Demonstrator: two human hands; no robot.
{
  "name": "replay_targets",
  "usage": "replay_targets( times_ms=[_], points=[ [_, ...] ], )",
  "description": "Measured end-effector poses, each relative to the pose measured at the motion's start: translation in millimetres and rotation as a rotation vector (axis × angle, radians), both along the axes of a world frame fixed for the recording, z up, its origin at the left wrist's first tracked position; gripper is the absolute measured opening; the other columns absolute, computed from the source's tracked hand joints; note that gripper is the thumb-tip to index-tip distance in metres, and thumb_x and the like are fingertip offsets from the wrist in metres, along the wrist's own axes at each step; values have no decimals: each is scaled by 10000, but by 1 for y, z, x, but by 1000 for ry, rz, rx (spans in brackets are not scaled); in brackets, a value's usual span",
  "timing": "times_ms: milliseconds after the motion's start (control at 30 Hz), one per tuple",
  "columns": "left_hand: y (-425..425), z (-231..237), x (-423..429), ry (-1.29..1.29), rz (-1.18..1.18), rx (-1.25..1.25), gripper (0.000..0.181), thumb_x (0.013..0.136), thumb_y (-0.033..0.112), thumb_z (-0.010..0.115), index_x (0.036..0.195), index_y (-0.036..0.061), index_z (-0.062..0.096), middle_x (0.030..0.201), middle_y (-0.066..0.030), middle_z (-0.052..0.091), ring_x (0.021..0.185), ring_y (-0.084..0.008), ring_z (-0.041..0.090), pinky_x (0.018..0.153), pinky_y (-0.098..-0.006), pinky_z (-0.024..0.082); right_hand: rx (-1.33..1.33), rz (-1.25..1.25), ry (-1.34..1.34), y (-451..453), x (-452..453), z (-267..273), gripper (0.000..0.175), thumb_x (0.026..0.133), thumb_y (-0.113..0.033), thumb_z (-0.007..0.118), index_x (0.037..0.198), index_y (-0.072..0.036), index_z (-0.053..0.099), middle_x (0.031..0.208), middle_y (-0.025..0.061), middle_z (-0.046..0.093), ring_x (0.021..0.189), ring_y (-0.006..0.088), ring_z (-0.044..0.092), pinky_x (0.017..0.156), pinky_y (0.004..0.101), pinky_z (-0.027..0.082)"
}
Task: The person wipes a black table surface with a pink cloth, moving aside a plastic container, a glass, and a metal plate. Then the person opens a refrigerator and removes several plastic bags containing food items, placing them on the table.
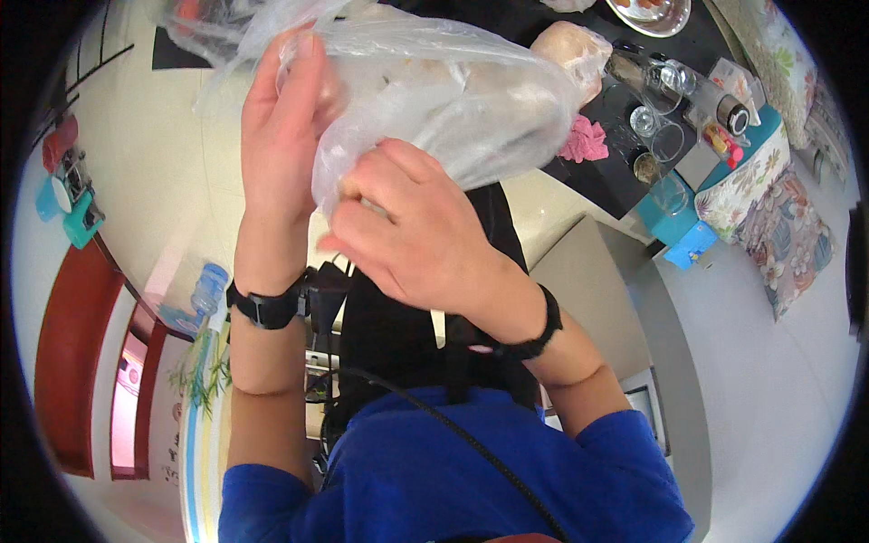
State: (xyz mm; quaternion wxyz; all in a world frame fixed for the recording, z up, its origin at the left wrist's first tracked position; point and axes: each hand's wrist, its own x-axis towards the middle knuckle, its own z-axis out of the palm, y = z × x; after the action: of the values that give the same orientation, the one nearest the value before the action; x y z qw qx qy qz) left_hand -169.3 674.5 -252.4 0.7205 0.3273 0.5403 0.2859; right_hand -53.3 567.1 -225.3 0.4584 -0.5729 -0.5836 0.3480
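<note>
My left hand grips the gathered top of a translucent plastic bag, its thumb and fingers pinching the film. Lower down, my right hand has its fingers curled on the near edge of the same bag. The bag bulges to the right with pale contents that are hard to make out through the film. Just beyond its right end, a wrapped pale item lies on the dark table, with a pink cloth beside it.
The dark table carries several drinking glasses, a lidded jar and a metal bowl. Floral cushions lie on the right. A beige seat stands below the table's edge. A large water bottle is at the left.
</note>
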Motion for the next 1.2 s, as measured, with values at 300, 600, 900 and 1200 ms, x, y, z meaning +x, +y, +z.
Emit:
replay_targets(
  times_ms=[300, 600, 900, 1200],
  points=[
    [16, 14, -29, 305, -786, -93, 252, 1005, 208, 726, 1168, 15, 718, 980, 26, 710, 895, -60, 606, 813, -258, 503, -217, 41, -88, -8, -10, -33, 253, 847, -164, 730, 1057, -31, 680, 1092, 163, 644, 1025, 381, 633, 848, 473, 546],
    [7, -2, -18, 328, -376, 183, 228, 1064, 232, 652, 1030, 28, 750, 808, 75, 631, 718, -5, 490, 648, -190, 391, -602, -349, -570, -38, 52, -82, 322, 897, -157, 742, 1194, -55, 670, 1194, 194, 675, 1066, 410, 656, 882, 491, 549],
    [-2, -4, -15, 253, -193, 120, 264, 1086, 274, 617, 1023, 52, 744, 697, 111, 508, 575, 14, 307, 515, -203, 222, -663, -412, -462, -38, 57, -103, 330, 899, -203, 760, 1181, -60, 667, 1253, 226, 655, 940, 418, 686, 827, 514, 540],
    [-7, 4, 1, 262, 33, 33, 322, 1106, 315, 581, 1056, 32, 729, 745, 86, 547, 578, 5, 328, 511, -208, 241, -460, -245, -344, -14, 35, -91, 395, 800, -32, 661, 1193, -51, 700, 1034, 203, 684, 946, 424, 681, 839, 452, 564]
  ],
)
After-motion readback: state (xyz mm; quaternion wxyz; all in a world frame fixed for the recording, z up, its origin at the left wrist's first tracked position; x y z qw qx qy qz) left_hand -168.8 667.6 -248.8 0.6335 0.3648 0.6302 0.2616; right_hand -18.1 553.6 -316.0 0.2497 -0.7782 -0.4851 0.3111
